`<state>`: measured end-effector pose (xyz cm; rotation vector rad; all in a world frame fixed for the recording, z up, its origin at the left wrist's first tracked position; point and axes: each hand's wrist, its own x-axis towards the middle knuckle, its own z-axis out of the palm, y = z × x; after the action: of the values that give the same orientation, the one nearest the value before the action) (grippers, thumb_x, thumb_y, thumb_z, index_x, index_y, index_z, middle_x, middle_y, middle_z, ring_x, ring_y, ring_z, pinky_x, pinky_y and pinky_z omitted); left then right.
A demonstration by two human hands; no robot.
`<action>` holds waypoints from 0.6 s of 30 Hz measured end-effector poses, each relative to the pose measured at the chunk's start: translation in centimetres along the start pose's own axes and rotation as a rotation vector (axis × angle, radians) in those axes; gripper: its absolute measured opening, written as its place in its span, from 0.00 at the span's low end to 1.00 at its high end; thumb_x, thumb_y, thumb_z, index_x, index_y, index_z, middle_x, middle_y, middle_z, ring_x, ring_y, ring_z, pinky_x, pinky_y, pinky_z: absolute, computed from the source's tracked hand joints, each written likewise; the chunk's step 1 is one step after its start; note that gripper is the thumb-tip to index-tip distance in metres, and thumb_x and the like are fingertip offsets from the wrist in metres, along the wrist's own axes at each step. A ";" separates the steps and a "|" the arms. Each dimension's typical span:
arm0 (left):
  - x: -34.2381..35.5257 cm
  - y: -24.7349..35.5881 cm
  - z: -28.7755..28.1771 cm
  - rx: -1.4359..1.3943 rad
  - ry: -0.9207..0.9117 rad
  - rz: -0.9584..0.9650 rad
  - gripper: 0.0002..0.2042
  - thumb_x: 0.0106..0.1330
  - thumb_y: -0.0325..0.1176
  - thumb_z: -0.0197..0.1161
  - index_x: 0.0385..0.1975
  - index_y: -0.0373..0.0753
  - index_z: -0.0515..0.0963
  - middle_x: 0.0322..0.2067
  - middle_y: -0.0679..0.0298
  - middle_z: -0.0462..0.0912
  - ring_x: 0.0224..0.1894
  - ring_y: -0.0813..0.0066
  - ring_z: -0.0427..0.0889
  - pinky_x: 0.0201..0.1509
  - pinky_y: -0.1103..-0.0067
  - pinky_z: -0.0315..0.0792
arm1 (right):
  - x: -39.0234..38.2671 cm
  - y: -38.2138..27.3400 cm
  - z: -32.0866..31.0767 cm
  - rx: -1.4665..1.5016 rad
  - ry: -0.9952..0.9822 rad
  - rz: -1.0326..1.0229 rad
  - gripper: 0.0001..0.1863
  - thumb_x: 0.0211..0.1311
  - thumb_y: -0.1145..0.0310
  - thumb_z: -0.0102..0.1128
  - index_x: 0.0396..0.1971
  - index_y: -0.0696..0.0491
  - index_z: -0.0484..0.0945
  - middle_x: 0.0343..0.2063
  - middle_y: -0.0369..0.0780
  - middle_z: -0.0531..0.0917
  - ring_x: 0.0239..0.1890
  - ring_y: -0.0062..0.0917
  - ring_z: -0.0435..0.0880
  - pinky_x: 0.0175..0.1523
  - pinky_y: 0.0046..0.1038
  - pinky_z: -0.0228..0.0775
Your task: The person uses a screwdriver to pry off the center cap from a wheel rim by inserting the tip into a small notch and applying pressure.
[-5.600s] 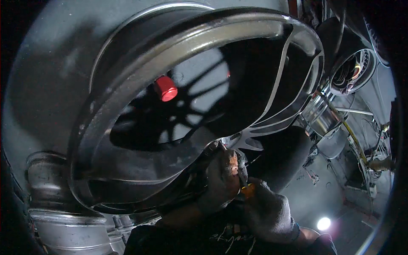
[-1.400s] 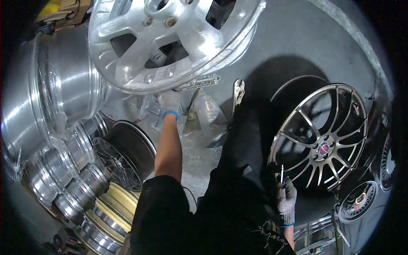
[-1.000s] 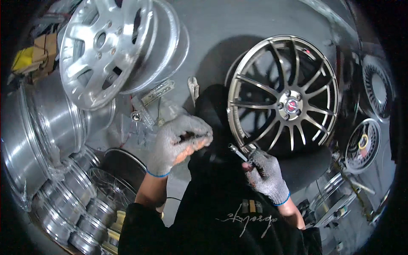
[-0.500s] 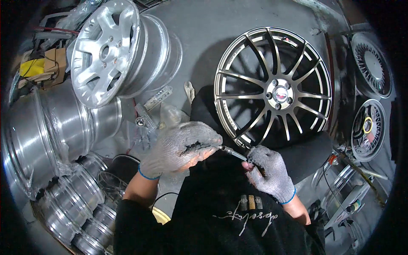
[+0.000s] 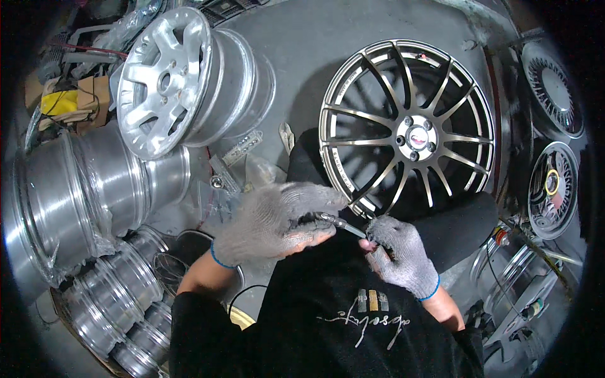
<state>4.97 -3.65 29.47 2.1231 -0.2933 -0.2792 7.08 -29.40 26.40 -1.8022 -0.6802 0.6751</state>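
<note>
My right hand [image 5: 400,255], in a grey knit glove with a blue cuff, is closed around a slim silver rod-like tool [image 5: 351,229]. The tool slants up and left toward my left hand [image 5: 280,217], gloved the same way and stained dark at the fingers. The left thumb and fingers close about the tool's tip, partly hiding it. Just beyond both hands stands a dark grey multi-spoke wheel rim [image 5: 384,142], tilted to face me, with a silver hub centre [image 5: 416,137]. Its lower edge is near my dark-clothed leg [image 5: 441,230].
Silver rims [image 5: 165,82] stand at the upper left, with more stacked barrels [image 5: 104,173] below. Small plastic bags [image 5: 261,170] lie on the floor beside them. Two mesh-faced rims [image 5: 553,189] lean at the right, near loose metal parts and a cable.
My left hand has moved slightly right, further over the tool's tip, and its fingers now reach past it. My right hand keeps its hold. The whole view has shifted a little.
</note>
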 end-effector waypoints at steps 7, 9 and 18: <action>0.6 0.6 2.0 -0.332 0.106 -0.172 0.13 0.52 0.30 0.75 0.37 0.35 0.83 0.34 0.61 0.85 0.38 0.69 0.83 0.44 0.75 0.76 | 0.2 0.4 -0.3 0.081 0.019 -0.032 0.05 0.49 0.79 0.60 0.24 0.56 0.73 0.22 0.44 0.74 0.25 0.43 0.76 0.30 0.34 0.68; 1.0 0.8 2.2 -0.426 0.038 -0.309 0.13 0.52 0.30 0.76 0.36 0.35 0.83 0.34 0.60 0.84 0.38 0.69 0.83 0.44 0.75 0.76 | 0.2 0.8 -0.5 0.113 0.030 -0.033 0.06 0.47 0.79 0.60 0.25 0.56 0.73 0.22 0.44 0.74 0.25 0.43 0.75 0.30 0.34 0.68; 5.8 -2.9 7.5 -1.105 0.018 -0.395 0.12 0.64 0.31 0.68 0.43 0.31 0.80 0.40 0.56 0.84 0.39 0.72 0.83 0.44 0.78 0.78 | -2.2 2.9 -2.1 0.483 0.042 0.354 0.16 0.61 0.78 0.58 0.49 0.61 0.74 0.39 0.41 0.81 0.40 0.18 0.79 0.42 0.25 0.75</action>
<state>8.40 -9.89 22.54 1.0628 0.2666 -0.5052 7.46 -33.13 24.52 -1.4848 -0.1426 0.9430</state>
